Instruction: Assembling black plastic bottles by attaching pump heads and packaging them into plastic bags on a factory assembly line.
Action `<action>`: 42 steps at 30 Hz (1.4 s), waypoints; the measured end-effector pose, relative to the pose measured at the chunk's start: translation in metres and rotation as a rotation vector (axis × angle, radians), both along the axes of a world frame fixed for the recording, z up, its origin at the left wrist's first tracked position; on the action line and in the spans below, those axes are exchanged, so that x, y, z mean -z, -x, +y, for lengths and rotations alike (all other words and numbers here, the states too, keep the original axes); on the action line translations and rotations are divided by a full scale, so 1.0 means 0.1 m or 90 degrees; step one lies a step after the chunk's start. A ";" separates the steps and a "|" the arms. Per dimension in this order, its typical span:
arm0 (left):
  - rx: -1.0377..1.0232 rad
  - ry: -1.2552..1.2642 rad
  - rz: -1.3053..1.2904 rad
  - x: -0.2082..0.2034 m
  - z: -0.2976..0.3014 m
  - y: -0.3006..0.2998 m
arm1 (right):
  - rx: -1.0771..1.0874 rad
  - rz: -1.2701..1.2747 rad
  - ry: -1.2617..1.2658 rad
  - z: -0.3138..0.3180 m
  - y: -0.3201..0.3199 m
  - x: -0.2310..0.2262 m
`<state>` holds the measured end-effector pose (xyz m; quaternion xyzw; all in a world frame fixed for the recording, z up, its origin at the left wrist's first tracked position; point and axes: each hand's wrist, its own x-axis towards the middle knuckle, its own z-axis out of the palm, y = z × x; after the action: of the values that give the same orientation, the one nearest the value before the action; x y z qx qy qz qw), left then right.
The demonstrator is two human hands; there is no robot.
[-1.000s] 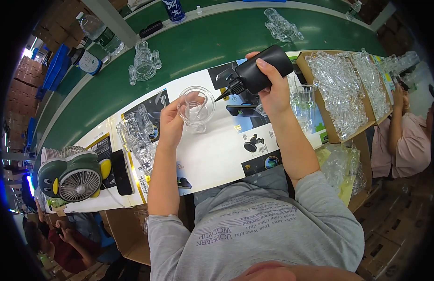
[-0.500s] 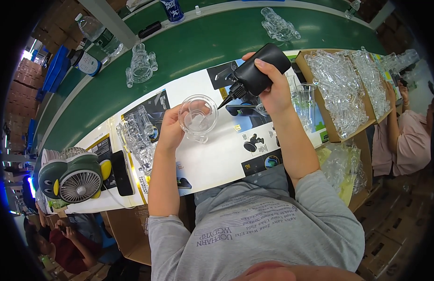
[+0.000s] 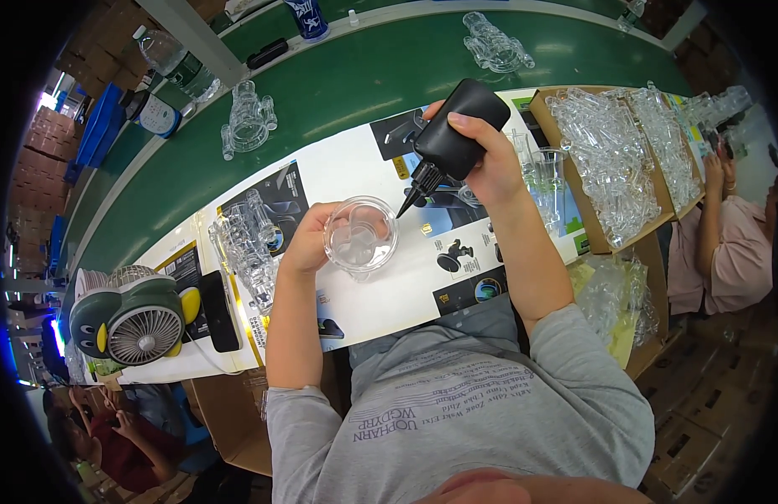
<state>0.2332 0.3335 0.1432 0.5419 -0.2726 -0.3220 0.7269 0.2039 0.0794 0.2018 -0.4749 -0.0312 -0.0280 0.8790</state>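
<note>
My left hand [image 3: 309, 239] grips a clear, round, cup-like plastic part [image 3: 361, 235] by its left side, its round opening facing up. In my right hand [image 3: 489, 160] is a black squeeze bottle [image 3: 461, 130], tilted so its pointed nozzle aims down and left. The nozzle tip is right at the part's right rim; whether it touches, I cannot tell. Both hands are above a white printed sheet [image 3: 380, 307]. To the left of my left hand lies a group of clear plastic pieces [image 3: 244, 239].
A cardboard box [image 3: 603, 244] full of clear tubes stands at the right, beside upright clear cylinders [image 3: 547, 181]. A green fan [image 3: 145, 323] and a black phone [image 3: 218, 311] sit at the left. Clear assemblies [image 3: 248, 122] rest on the green bench [image 3: 364, 76]. A co-worker [image 3: 725, 244] sits far right.
The clear round part has shifted slightly down and right and its tilt has changed. The black bottle has moved a little left, its nozzle tip lower and still beside the rim.
</note>
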 end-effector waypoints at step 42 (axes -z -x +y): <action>0.238 0.023 0.093 0.00 -0.04 0.06 | -0.141 -0.005 0.027 0.09 0.05 -0.04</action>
<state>0.2271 0.3291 0.1429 0.4441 -0.3205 -0.4849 0.6819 0.1989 0.0889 0.2058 -0.4871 -0.0876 0.0682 0.8663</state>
